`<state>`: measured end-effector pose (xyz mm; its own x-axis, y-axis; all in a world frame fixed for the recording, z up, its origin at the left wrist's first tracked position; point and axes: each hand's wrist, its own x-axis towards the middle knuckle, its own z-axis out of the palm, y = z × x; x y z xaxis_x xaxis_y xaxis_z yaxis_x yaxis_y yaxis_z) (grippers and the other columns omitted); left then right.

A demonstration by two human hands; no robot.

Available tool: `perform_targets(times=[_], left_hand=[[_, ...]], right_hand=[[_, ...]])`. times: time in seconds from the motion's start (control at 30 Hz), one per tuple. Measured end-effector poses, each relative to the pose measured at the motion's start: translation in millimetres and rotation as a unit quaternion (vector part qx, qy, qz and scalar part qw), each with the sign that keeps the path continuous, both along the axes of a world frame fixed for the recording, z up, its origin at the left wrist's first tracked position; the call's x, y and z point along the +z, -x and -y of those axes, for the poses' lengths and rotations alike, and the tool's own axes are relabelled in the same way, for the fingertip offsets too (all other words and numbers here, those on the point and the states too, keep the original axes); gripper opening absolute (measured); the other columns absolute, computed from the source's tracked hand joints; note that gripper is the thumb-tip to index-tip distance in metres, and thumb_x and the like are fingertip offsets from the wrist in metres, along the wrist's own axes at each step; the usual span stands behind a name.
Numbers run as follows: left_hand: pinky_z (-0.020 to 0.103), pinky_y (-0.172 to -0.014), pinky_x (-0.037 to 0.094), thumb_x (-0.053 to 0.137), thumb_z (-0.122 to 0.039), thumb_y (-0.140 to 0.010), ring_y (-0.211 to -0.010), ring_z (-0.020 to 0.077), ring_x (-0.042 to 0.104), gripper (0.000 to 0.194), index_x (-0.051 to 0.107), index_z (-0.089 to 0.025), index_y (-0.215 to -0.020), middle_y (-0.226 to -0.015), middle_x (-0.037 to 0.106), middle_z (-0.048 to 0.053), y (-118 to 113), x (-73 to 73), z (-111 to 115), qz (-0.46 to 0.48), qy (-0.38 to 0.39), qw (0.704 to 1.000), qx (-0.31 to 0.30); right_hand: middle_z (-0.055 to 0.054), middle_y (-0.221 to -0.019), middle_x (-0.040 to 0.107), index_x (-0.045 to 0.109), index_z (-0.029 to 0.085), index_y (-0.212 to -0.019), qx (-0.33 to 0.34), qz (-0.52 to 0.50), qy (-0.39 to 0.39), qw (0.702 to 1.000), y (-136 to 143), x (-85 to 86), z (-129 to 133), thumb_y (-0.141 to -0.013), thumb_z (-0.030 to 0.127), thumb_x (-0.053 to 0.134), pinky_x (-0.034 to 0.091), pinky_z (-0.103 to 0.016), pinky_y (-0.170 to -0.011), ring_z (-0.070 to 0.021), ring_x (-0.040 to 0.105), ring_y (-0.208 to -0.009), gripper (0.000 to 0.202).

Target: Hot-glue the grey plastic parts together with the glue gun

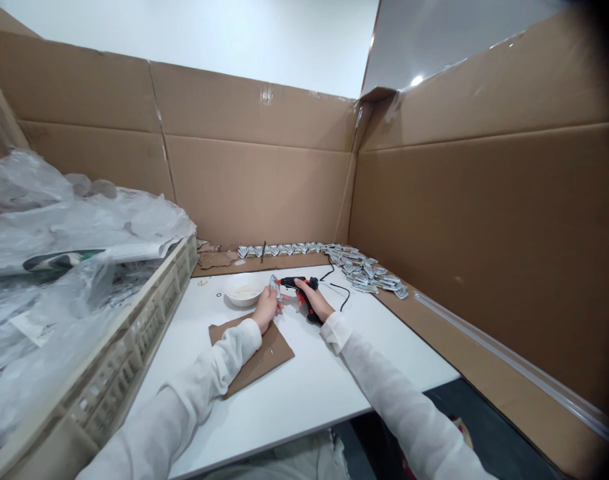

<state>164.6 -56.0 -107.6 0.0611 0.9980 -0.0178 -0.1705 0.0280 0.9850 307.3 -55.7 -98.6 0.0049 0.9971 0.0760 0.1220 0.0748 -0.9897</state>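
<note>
My right hand (pixel 314 300) is wrapped round the grip of a black and red glue gun (pixel 297 283), whose nozzle points left. The nozzle's tip is at a small silvery part (pixel 274 283), which my left hand (pixel 267 307) pinches upright between its fingers. Whether tip and part touch is too small to tell. Just left of my left hand stands a white bowl (pixel 242 296) with pale contents. Beneath my left wrist a piece of brown cardboard (pixel 264 360) lies on the white table (pixel 324 387).
A cream plastic crate (pixel 149 317) with clear plastic bags (pixel 99 220) stands at the left. Silvery parts (pixel 367 270) are heaped at the back right, with a row of them (pixel 284 249) along the back. A black cable (pixel 342 288) lies behind my right hand. Cardboard walls (pixel 264 180) enclose the table.
</note>
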Motion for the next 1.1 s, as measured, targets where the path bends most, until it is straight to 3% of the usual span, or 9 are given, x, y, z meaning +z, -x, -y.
perform_targets(times=[0.13, 0.27, 0.47, 0.8, 0.97, 1.1], left_hand=[[0.017, -0.043, 0.031, 0.041, -0.026, -0.094, -0.042, 0.0054, 0.044, 0.012, 0.045, -0.015, -0.090, -0.071, 0.064, 0.001, -0.3, -2.1, -0.9, -0.005, -0.006, 1.000, 0.008], [0.017, -0.043, 0.032, 0.044, -0.029, -0.093, -0.042, 0.0051, 0.044, 0.015, 0.043, -0.016, -0.085, -0.070, 0.064, 0.001, -0.1, -2.3, -0.6, -0.005, -0.009, 1.000, 0.010], [0.018, -0.043, 0.031, 0.046, -0.028, -0.092, -0.042, 0.0050, 0.041, 0.017, 0.040, -0.017, -0.080, -0.070, 0.064, 0.002, 0.7, 3.2, 4.7, -0.014, -0.027, 0.999, 0.019], [0.018, -0.043, 0.029, 0.060, -0.024, -0.078, -0.042, 0.0057, 0.037, 0.016, 0.048, -0.015, -0.070, -0.055, 0.054, -0.002, 2.0, 4.5, 6.3, -0.025, -0.039, 0.999, -0.004], [0.017, -0.045, 0.032, 0.065, -0.027, -0.073, -0.052, 0.0077, 0.047, 0.016, 0.057, -0.013, -0.070, -0.064, 0.057, 0.000, 2.5, 5.0, 5.6, -0.015, -0.045, 0.999, -0.011], [0.016, -0.048, 0.039, 0.060, -0.024, -0.079, -0.056, 0.0084, 0.053, 0.013, 0.053, -0.014, -0.075, -0.068, 0.058, 0.000, 1.3, 3.5, 3.9, -0.003, -0.035, 0.999, -0.002]], right_hand=[[-0.002, -0.049, 0.052, 0.051, 0.018, -0.054, 0.001, 0.025, -0.010, 1.000, -2.6, -0.1, -2.8, -0.075, 0.066, 0.049, 0.038, -0.026, -0.054, -0.0124, 0.047, -0.049, 0.052], [-0.001, -0.050, 0.053, 0.051, 0.018, -0.049, -0.006, 0.072, -0.034, 0.997, -14.0, 10.4, -3.3, -0.075, 0.060, 0.054, 0.037, -0.027, -0.061, -0.0131, 0.047, -0.053, 0.049], [-0.002, -0.050, 0.054, 0.050, 0.018, -0.046, -0.068, 0.110, -0.055, 0.990, -32.6, 24.8, -1.7, -0.076, 0.057, 0.055, 0.036, -0.028, -0.066, -0.0157, 0.048, -0.058, 0.049], [-0.006, -0.067, 0.063, 0.057, 0.019, -0.054, -0.121, 0.050, -0.081, 0.988, -21.5, 17.6, -2.5, -0.075, 0.064, 0.050, 0.038, -0.029, -0.079, -0.0195, 0.054, -0.074, 0.051], [-0.005, -0.077, 0.064, 0.060, 0.018, -0.064, -0.082, -0.003, -0.087, 0.993, -24.4, 14.7, -6.2, -0.074, 0.062, 0.053, 0.040, -0.027, -0.078, -0.0175, 0.056, -0.079, 0.046], [-0.004, -0.074, 0.065, 0.060, 0.018, -0.065, -0.013, -0.016, -0.078, 0.997, -27.3, 18.8, -2.4, -0.076, 0.063, 0.052, 0.042, -0.026, -0.079, -0.0169, 0.058, -0.079, 0.046]])
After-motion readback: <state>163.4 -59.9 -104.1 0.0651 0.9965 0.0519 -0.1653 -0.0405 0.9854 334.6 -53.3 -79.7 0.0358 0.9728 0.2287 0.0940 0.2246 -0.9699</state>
